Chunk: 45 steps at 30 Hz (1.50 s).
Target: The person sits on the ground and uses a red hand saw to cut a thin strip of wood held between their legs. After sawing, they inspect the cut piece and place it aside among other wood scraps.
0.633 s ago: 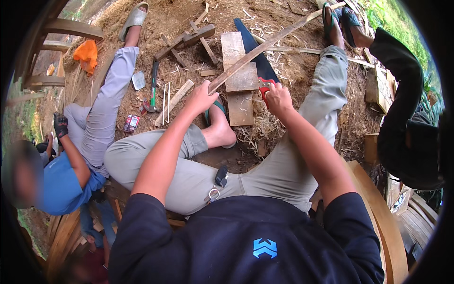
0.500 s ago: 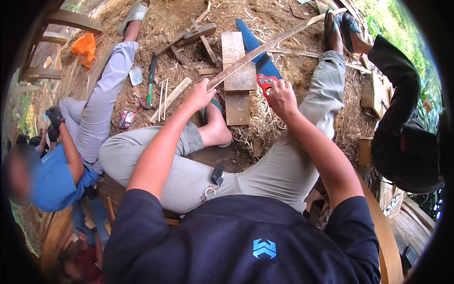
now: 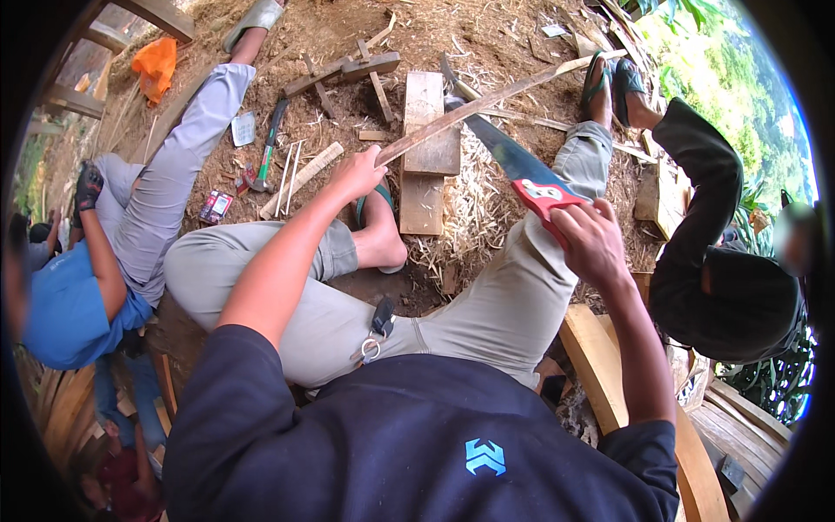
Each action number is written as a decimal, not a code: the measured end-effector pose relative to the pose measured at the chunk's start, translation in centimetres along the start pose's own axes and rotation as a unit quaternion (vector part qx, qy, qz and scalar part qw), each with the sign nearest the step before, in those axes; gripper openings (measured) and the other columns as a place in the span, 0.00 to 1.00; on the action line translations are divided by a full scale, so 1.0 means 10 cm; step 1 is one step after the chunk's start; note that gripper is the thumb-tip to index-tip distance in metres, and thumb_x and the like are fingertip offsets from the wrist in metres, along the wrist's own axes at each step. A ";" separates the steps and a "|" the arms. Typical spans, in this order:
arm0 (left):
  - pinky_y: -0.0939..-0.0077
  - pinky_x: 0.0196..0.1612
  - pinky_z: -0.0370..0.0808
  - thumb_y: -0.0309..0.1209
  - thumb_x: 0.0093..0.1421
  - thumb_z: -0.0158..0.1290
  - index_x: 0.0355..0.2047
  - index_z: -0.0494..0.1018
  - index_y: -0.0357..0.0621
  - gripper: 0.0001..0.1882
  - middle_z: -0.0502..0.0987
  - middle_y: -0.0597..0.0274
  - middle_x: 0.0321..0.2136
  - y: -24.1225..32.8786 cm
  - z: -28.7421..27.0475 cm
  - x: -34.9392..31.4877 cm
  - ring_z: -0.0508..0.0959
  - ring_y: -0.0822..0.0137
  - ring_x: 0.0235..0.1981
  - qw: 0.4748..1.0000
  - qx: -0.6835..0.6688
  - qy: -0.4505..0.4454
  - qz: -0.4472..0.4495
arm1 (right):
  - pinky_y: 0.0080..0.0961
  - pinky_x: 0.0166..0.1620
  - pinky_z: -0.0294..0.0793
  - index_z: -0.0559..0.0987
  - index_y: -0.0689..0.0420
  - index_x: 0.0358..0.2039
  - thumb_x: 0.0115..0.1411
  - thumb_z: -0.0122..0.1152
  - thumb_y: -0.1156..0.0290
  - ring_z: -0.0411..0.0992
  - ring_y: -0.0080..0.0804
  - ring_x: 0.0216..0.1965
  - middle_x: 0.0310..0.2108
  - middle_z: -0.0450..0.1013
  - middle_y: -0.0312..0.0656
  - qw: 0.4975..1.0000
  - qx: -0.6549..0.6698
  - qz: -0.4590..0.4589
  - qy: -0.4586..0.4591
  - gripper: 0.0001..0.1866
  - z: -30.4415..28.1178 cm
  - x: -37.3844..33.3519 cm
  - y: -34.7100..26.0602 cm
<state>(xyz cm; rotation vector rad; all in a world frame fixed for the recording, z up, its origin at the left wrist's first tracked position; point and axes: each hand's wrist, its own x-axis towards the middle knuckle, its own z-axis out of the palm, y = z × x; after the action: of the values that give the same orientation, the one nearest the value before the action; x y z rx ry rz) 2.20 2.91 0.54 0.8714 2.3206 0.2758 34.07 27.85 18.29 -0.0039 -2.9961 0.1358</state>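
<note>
Our left hand (image 3: 355,176) grips a long brown wooden strip (image 3: 513,89), seemingly not yet sawn through, crossing over the pale oblong wooden block (image 3: 424,97), right of which our right hand (image 3: 593,235) grips a red-handled handsaw (image 3: 515,157).

So the left hand (image 3: 355,174) has a grip on one end of a long, thin wood strip (image 3: 522,87) that runs across a chunky wood block (image 3: 432,148). Right hand (image 3: 594,237) is wrapped round the red handle of a handsaw (image 3: 513,155), blade angled toward the strip, can't tell if they touch. Pale shavings (image 3: 474,200) all beside the block, plus a hammer (image 3: 273,143) on the dirt off to the left.
</note>
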 end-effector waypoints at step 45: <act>0.42 0.44 0.76 0.32 0.56 0.54 0.43 0.71 0.46 0.13 0.82 0.43 0.36 -0.12 0.14 -0.18 0.81 0.39 0.41 0.996 0.012 0.091 0.011 | 0.14 0.21 0.52 0.75 0.60 0.29 0.68 0.58 0.65 0.57 0.11 0.16 0.16 0.64 0.28 0.640 0.563 0.466 0.238 0.13 -0.75 -0.56 -1.15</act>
<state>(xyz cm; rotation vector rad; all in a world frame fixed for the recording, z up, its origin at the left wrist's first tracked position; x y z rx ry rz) 3.53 0.77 -0.12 0.9187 2.4881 0.3500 40.73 17.08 25.94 -1.1777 -1.6090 1.6835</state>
